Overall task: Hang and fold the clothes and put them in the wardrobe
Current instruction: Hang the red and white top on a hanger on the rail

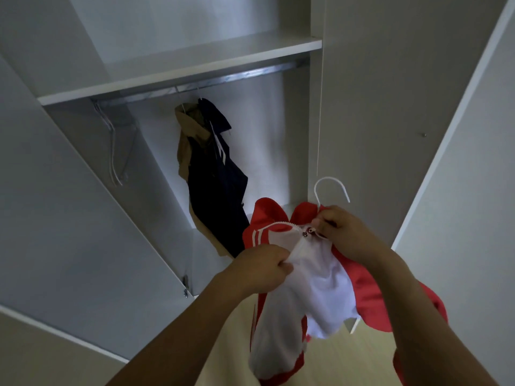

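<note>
A red jacket (367, 291) with white stripes and a white lining hangs on a white hanger (331, 186) in front of the open wardrobe. My left hand (259, 263) grips the white front edge of the jacket below the zip. My right hand (345, 229) pinches the jacket at the collar beside the zip slider (306, 233), just under the hanger's hook. The jacket's lower part droops between my forearms.
The wardrobe has a metal rail (209, 82) under a white shelf (181, 76). A dark navy garment (217, 176) and a tan one (185, 135) hang on the rail. Spare white hangers (114, 151) hang at the rail's left end. Open doors stand left (69, 218) and right (459, 162).
</note>
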Tool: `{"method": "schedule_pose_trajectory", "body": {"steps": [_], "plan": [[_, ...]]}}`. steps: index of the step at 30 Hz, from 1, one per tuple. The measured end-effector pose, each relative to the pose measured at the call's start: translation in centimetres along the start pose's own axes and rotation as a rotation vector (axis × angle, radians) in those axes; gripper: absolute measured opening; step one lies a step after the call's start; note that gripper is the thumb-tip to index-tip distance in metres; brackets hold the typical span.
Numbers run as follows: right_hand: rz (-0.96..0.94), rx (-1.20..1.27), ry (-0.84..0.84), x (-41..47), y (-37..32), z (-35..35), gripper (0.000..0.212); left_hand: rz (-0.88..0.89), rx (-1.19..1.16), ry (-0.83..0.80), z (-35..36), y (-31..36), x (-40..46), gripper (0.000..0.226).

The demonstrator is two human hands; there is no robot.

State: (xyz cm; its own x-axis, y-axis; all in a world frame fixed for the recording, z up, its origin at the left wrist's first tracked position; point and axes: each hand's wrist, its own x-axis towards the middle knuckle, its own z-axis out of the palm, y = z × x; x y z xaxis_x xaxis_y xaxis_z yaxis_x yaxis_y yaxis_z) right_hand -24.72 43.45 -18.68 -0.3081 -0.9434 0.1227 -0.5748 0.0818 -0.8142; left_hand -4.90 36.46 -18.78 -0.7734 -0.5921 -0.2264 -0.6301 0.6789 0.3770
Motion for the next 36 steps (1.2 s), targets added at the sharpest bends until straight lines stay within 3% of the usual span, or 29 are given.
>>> {"method": "schedule_pose_trajectory", "body": {"steps": [2, 6, 11, 13, 17, 22, 27, 32, 34, 36], "plan": [[0.014, 0.030, -0.076, -0.1, -0.3, -0.3, 0.036, -0.020, -0.080, 0.063, 0.5, -0.4, -0.1, 0.030], [0.002, 0.097, -0.164, -0.4, -0.9, -0.5, 0.033, -0.052, -0.305, 0.245, 0.6, -1.5, -0.2, 0.025], [-0.010, 0.015, -0.080, -0.1, -1.1, 0.6, 0.028, -0.037, -0.326, 0.329, 0.8, -2.1, 0.2, 0.026], [-0.027, 0.050, -0.009, 0.3, -1.2, 1.0, 0.028, -0.020, -0.294, 0.318, 0.8, -2.2, 0.3, 0.026], [0.147, 0.397, 0.093, 0.9, -2.1, 1.8, 0.025, -0.004, -0.238, 0.304, 1.2, -2.1, 0.5, 0.029], [-0.021, 0.053, 0.260, 3.3, -3.6, 1.6, 0.027, -0.086, -0.215, 0.236, 0.4, -1.9, 1.2, 0.031], [-0.148, -0.134, 0.427, 6.7, -5.1, -1.7, 0.023, -0.176, -0.180, 0.118, 1.6, -3.2, 0.1, 0.028], [-0.182, -0.114, 0.334, 7.1, -7.4, -0.8, 0.025, -0.209, -0.160, 0.087, 1.9, -4.3, 0.2, 0.025], [-0.151, 0.021, 0.292, 6.7, -7.9, -0.3, 0.025, -0.162, -0.139, 0.023, 0.7, -4.6, 0.7, 0.018], [-0.081, 0.300, 0.252, 6.3, -8.6, -0.6, 0.021, -0.113, -0.208, 0.109, -1.0, -5.2, 1.3, 0.016]]}}
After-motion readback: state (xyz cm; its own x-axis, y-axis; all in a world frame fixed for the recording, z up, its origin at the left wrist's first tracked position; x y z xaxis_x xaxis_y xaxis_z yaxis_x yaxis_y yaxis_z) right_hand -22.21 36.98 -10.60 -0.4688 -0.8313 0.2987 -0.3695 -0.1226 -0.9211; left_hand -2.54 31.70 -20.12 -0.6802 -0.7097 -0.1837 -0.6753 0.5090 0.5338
